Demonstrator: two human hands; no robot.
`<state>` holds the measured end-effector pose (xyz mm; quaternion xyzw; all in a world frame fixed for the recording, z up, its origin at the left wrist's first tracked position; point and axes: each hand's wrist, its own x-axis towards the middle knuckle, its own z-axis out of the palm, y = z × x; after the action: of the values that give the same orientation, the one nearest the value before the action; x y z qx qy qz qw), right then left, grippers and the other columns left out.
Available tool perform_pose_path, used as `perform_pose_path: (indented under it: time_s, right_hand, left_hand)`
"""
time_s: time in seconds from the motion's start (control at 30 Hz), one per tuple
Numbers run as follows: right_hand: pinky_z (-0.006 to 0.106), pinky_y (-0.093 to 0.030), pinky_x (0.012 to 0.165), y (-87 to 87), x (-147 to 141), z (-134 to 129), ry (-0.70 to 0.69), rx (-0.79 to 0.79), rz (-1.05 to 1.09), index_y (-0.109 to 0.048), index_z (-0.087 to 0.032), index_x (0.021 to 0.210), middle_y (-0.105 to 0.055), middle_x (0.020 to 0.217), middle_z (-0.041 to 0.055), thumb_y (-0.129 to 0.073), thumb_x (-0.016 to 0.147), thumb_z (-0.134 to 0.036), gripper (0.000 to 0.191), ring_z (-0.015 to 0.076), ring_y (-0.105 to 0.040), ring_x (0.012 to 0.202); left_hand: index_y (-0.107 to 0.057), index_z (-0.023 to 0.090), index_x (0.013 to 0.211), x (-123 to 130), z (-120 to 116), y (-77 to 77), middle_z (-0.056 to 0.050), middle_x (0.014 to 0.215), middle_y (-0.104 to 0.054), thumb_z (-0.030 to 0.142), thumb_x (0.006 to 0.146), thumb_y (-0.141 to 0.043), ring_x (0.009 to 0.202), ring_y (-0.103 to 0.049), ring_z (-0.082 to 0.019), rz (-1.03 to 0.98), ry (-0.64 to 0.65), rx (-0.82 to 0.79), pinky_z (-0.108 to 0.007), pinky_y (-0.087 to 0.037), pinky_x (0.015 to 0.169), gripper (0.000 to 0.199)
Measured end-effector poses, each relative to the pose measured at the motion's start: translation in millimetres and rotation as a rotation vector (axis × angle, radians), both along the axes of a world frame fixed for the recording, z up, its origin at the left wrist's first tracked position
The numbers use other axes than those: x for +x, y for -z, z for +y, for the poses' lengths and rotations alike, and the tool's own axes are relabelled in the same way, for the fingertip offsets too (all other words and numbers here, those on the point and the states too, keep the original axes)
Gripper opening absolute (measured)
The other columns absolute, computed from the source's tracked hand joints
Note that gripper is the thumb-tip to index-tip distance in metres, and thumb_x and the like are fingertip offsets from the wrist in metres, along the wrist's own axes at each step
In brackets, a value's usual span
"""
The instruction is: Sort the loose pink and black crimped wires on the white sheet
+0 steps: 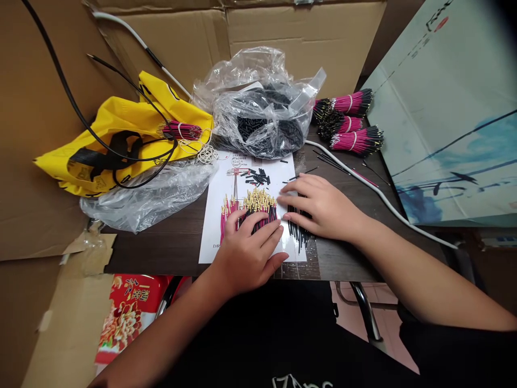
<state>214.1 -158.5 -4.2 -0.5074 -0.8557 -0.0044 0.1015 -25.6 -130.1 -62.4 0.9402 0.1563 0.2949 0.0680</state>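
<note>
From the head view, the left hand point(251, 250) rests, fingers loose, over gold-tipped wires point(259, 200) on paper point(209, 237); the right hand point(325, 209), thumb and fingers apart, sits beside. They look light, springy; best gathered mid-length.

The white sheet point(211, 226) shows "DR" near its lower left.

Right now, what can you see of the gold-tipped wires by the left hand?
The gold-tipped wires lie bunched side by side on the printed white sheet, tips pointing forward. They look thin and straight, pink or black below the metallic gold. The left hand rests over them, hiding many near ends.
</note>
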Motion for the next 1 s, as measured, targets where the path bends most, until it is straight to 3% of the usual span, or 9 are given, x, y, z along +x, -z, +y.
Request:
perform_pose_path:
  time_s: [0.13,0.37,0.53,0.83,1.0]
  right_hand:
    - [0.059,-0.03,0.116,8.4,-2.9,2.1,0.108,-0.002,0.013,-0.063,-0.019,0.127,-0.059,0.131,0.0149,-0.061,0.092,-0.049,0.045,0.0319,-0.054,0.124]
    - [0.06,-0.026,0.119,13.7,-3.3,3.1,0.159,-0.026,0.054,-0.066,-0.023,0.12,-0.06,0.127,0.0105,-0.062,0.093,-0.042,0.033,0.0289,-0.054,0.123]
    - [0.061,-0.023,0.12,14.0,-6.5,4.8,0.15,-0.037,0.063,-0.063,-0.023,0.125,-0.058,0.131,0.0113,-0.061,0.093,-0.042,0.037,0.0299,-0.051,0.128]
    - [0.062,-0.023,0.12,13.4,-4.4,6.2,0.184,-0.06,0.151,-0.062,-0.023,0.099,-0.061,0.127,0.008,-0.06,0.094,-0.034,0.013,0.0279,-0.051,0.127]
    - [0.06,-0.022,0.119,15.2,-3.2,6.9,0.195,-0.092,0.22,-0.06,-0.023,0.096,-0.059,0.129,0.0084,-0.06,0.094,-0.033,0.011,0.0273,-0.051,0.126]
  left_hand:
    - [-0.063,0.021,0.129,2.1,0.1,-0.5,-0.004,0.134,-0.066,0.042,0.096,-0.053,0.122,-0.054,-0.031,0.043,0.039,-0.036,-0.059,-0.026,0.106,0.04]
    - [-0.068,0.021,0.115,1.0,-0.7,0.0,-0.004,0.13,-0.069,0.039,0.095,-0.055,0.12,-0.056,-0.031,0.013,-0.003,-0.037,-0.058,-0.027,0.106,0.03]
    - [-0.067,0.022,0.115,0.7,-0.7,-0.4,-0.004,0.131,-0.068,0.043,0.095,-0.055,0.123,-0.055,-0.031,0.023,0.007,-0.027,-0.059,-0.027,0.107,0.031]
    - [-0.068,0.023,0.114,2.0,-0.8,1.5,-0.002,0.129,-0.069,0.039,0.095,-0.057,0.122,-0.057,-0.029,0.008,-0.021,-0.005,-0.058,-0.028,0.107,0.027]
    - [-0.068,0.022,0.115,1.0,-1.5,1.9,-0.002,0.127,-0.07,0.036,0.095,-0.057,0.122,-0.057,-0.029,-0.006,-0.027,0.009,-0.058,-0.029,0.108,0.027]
